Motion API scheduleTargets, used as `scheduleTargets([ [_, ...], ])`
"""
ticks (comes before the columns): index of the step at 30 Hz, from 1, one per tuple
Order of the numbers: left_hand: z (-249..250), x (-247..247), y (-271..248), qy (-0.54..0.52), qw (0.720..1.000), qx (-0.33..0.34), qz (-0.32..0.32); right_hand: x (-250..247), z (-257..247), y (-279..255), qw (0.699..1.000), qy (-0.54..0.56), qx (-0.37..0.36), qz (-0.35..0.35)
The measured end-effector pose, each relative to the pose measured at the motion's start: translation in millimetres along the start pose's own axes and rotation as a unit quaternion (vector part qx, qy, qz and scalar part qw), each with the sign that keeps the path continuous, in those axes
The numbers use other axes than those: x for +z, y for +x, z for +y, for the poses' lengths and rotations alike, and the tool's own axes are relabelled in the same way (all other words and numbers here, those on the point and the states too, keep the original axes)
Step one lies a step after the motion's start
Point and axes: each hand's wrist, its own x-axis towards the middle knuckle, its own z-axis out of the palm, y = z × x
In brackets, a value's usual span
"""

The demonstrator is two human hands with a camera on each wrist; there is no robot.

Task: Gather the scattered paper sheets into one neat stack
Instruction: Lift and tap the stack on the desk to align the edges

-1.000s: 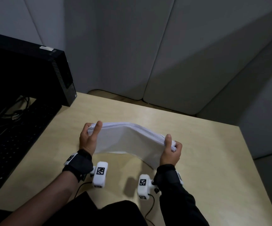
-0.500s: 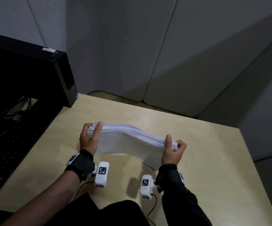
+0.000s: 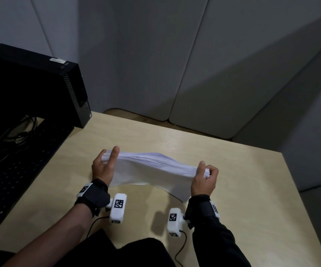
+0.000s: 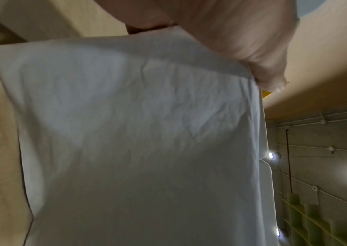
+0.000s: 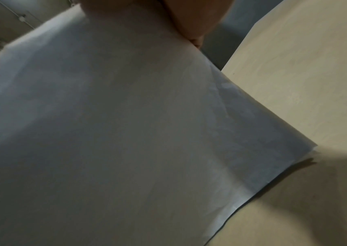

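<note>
Left hand: your left hand [image 3: 103, 167] grips the left end of the paper stack [image 3: 152, 170], thumb laid over the near face, fingers behind it.
Right hand: your right hand [image 3: 204, 180] pinches the right end, thumb in front and fingers curled round the back edge.
Hands together: well apart, one at each short end, both clamped on the same bundle.
Stack position: held on edge above the table [image 3: 252, 189], top edge upward and sagging toward your right; the bottom edge looks close to the wood, but whether it touches I can't quite tell from here.
Up close: the left wrist view shows the sheets [image 4: 136, 133] creased and soft; the right wrist view shows the lower corner [image 5: 307, 149] with layers slightly fanned.
Done: no loose sheets show on the table, so the gathering seems finished.
Left to do: by my read, you square the edges, since the top edge shows staggered layers, then lay the stack flat.
Around you: keyboard [image 3: 21, 162] and computer tower [image 3: 40, 89] sit off to your left, clear of the paper.
</note>
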Motion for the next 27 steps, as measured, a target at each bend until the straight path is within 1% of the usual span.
scheduleTargets([
  [3,0.6,0.1,1.0,0.022,0.999,0.013,-0.02,-0.9,-0.8,0.9,1.0,-0.014,0.013,0.004],
  [5,7.5,-0.5,-4.0,0.027,0.997,0.055,-0.045,-1.6,-4.3,0.5,0.999,-0.022,0.031,0.005],
  [8,19.7,-5.7,-10.5,0.024,0.987,0.09,-0.131,-4.8,-10.7,3.0,0.996,-0.002,0.092,0.02],
  [10,23.1,-11.0,-14.7,0.062,0.972,0.1,-0.202,-7.9,-16.4,6.2,0.992,0.007,0.124,0.032],
  [12,24.8,-12.9,-19.2,0.146,0.951,0.106,-0.25,-13.4,-23.7,9.8,0.989,0.018,0.141,0.037],
  [13,26.4,-12.7,-21.4,0.17,0.944,0.107,-0.262,-16.3,-26.7,11.9,0.988,0.026,0.145,0.036],
  [17,47.1,-4.2,-18.3,0.195,0.934,0.127,-0.271,-26.3,-19.2,20.9,0.986,0.031,0.161,0.026],
  [19,69.5,3.5,-18.5,0.217,0.915,0.161,-0.301,-33.6,-10.1,24.1,0.984,0.048,0.17,0.007],
  [20,82.6,7.7,-20.2,0.23,0.9,0.186,-0.32,-39.1,-9.2,23.6,0.985,0.048,0.166,0.002],
  [21,95.2,12.2,-21.3,0.244,0.883,0.21,-0.34,-44.6,-7.6,25.4,0.988,0.039,0.152,-0.007],
  [22,107.7,16.8,-22.1,0.26,0.865,0.232,-0.362,-50.3,-6.7,27.2,0.992,0.022,0.122,-0.011],
  [24,134.0,26.3,-24.2,0.287,0.826,0.264,-0.406,-59.3,-7.9,29.8,0.999,-0.011,0.027,-0.034],
  [26,158.2,38.3,-27.8,0.325,0.783,0.294,-0.441,-62.7,-19.5,25.2,0.992,-0.034,-0.059,-0.108],
  [27,168.4,46.1,-32.1,0.353,0.755,0.314,-0.455,-62.1,-28.5,21.3,0.977,-0.054,-0.116,-0.17],
])
